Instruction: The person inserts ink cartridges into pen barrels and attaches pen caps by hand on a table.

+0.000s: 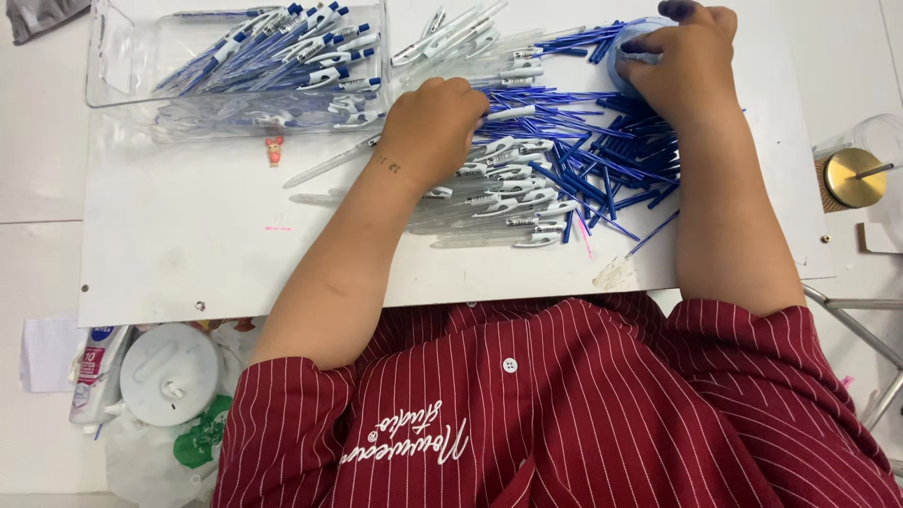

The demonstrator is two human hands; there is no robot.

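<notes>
While the left hand [435,127] curls down onto the clear pen barrels [503,188], fingers closed around one white-tipped barrel, the right hand [682,61] cups a pale blue container [628,47] above the blue refills [611,160] — gathering parts; next, picking one refill calls for care.

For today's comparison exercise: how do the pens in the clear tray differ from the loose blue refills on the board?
The pens in the clear tray are thick, clear-bodied and blue-tipped; the blue refills are thin and solid blue. The pens lie roughly parallel, contained; the refills sprawl crisscrossed on the white board. Both are long, slender writing parts.
</notes>
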